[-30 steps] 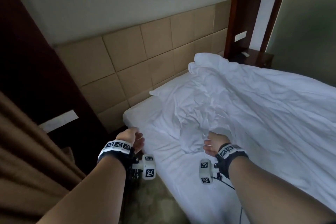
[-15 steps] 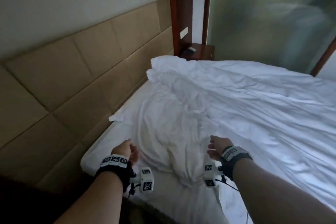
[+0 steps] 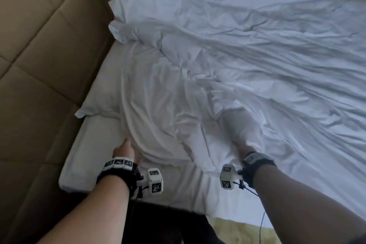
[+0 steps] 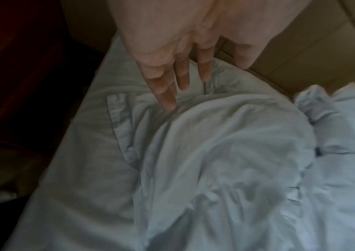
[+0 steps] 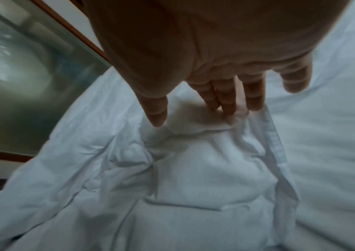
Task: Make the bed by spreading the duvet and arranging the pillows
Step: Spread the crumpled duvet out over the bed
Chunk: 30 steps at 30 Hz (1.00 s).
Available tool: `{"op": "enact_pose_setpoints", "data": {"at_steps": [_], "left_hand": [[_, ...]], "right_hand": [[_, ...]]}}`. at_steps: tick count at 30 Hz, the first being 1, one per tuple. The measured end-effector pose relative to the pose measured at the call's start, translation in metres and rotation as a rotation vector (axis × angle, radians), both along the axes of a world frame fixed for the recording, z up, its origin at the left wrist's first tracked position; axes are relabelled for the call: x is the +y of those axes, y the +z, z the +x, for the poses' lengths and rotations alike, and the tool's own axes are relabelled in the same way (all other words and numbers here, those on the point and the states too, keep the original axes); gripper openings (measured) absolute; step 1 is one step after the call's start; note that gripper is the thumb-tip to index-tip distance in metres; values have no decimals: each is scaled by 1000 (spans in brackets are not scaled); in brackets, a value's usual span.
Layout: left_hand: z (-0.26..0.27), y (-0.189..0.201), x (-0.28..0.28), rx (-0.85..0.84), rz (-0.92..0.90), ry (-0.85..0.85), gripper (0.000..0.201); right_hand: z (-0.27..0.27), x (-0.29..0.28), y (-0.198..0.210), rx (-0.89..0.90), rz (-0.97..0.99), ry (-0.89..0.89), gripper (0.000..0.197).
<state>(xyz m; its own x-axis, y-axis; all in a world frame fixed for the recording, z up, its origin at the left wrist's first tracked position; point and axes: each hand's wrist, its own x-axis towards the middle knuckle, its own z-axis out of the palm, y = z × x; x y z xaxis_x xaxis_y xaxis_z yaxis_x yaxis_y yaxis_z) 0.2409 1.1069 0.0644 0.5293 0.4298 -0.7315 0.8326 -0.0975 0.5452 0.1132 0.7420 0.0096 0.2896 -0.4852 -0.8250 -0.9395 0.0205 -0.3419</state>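
Duvet: we find the white duvet (image 3: 247,61) rumpled across the bed, its bunched near corner lying toward 6 o'clock in the head view, its bulk running off toward 3 o'clock.
Pillows: we see one pillow (image 3: 103,99) at 9 o'clock of the bunched corner, partly under the duvet, its corner touching the headboard; a second pillow (image 3: 136,4) lies at 12 o'clock, against the headboard.
Left hand: we note the left hand (image 3: 125,149) at the 7 o'clock edge of the bunched corner, fingers (image 4: 168,95) straight and spread, tips at the fold; it grasps nothing.
Right hand: the right hand (image 5: 204,56) sits at 5 o'clock of the bunched corner, partly covered by fabric in the head view; the wrist view shows fingers extended, tips on the cloth, nothing clenched.
Sheet: a white sheet (image 3: 95,164) lies bare below both wrists.
Headboard: a tan padded headboard (image 3: 39,45) runs along 9 to 11 o'clock.
Wrists: we record black straps with marker blocks on both wrists.
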Motion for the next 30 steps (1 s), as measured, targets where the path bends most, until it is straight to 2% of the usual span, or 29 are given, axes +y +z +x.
{"op": "enact_pose_setpoints", "data": {"at_steps": [2, 3, 5, 6, 9, 10, 11, 12, 13, 15, 16, 18, 20, 22, 23, 27, 30], "left_hand": [[15, -24, 17, 42, 56, -35, 48], [20, -37, 26, 91, 67, -59, 49], [31, -57, 37, 162, 70, -36, 59], [36, -67, 40, 186, 78, -26, 65], [50, -71, 23, 199, 119, -116, 62], [55, -76, 18, 193, 138, -128, 65], [59, -81, 12, 172, 124, -127, 73], [65, -88, 7, 166, 87, -96, 86], [71, -98, 4, 142, 54, -53, 104], [81, -108, -2, 191, 54, -61, 130], [85, -112, -4, 247, 78, -102, 138], [89, -115, -8, 296, 82, -218, 148], [91, -114, -13, 289, 21, -364, 142], [90, -103, -15, 266, -6, -436, 135], [90, -96, -12, 231, 7, -448, 129], [83, -59, 19, 92, 83, -402, 84], [80, -24, 53, -1, 107, -419, 68]], "right_hand": [[14, 4, -24, 9, 23, 95, 55], [20, 6, -34, 12, 48, 102, 60], [38, 3, -63, 45, 58, 20, 83], [46, 8, -61, 78, 49, 8, 91], [54, -9, -111, 117, -69, 8, 98], [53, -14, -125, 131, -125, 109, 99], [49, -24, -153, 141, -158, 204, 98], [50, -25, -152, 143, -181, 285, 89], [51, -23, -144, 184, -192, 379, 74], [57, -9, -118, 179, -201, 418, 48], [64, 1, -96, 167, -215, 436, 41], [64, 1, -93, 142, -248, 555, 37], [64, 1, -89, 142, -284, 645, 39], [64, 6, -80, 165, -304, 724, 46], [65, 11, -73, 165, -317, 760, 48], [75, 44, -39, 180, -339, 879, 53], [71, 75, -14, 209, -381, 1004, 48]]}}
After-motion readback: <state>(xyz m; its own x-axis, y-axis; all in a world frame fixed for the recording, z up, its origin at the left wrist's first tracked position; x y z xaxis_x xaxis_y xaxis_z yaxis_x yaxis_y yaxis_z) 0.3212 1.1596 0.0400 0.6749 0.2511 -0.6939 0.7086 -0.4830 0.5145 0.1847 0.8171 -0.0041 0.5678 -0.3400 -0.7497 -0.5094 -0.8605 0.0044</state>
